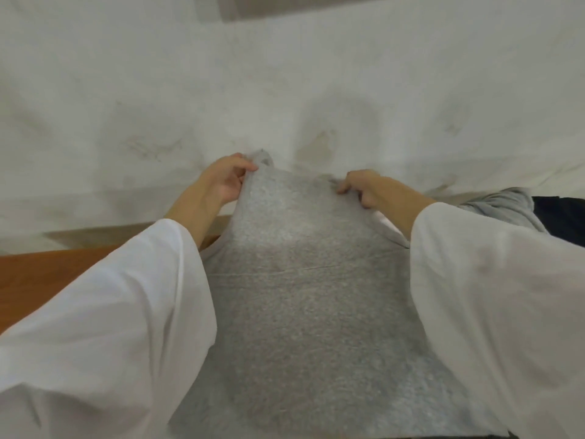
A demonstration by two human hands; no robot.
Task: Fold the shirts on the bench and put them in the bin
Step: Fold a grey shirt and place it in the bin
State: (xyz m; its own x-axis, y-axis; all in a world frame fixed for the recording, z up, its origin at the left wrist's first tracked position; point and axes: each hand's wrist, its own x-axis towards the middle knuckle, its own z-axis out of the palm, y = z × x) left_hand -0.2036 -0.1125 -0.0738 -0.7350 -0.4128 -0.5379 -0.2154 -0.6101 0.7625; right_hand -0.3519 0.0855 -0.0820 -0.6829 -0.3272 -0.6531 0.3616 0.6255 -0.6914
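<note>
A heather-grey shirt (304, 296) lies spread over the wooden bench (38, 274), running from the near edge of the view up toward the wall. My left hand (221, 182) pinches its far left corner, lifted a little off the bench. My right hand (364, 188) pinches the far right corner of the same shirt with curled fingers. Both arms wear loose white sleeves. No bin is in view.
A scuffed white wall (285, 90) rises right behind the bench. At the right, past my right sleeve, lie a lighter grey garment (506, 207) and a dark, near-black one (560, 217). Bare reddish-brown bench top shows at the left.
</note>
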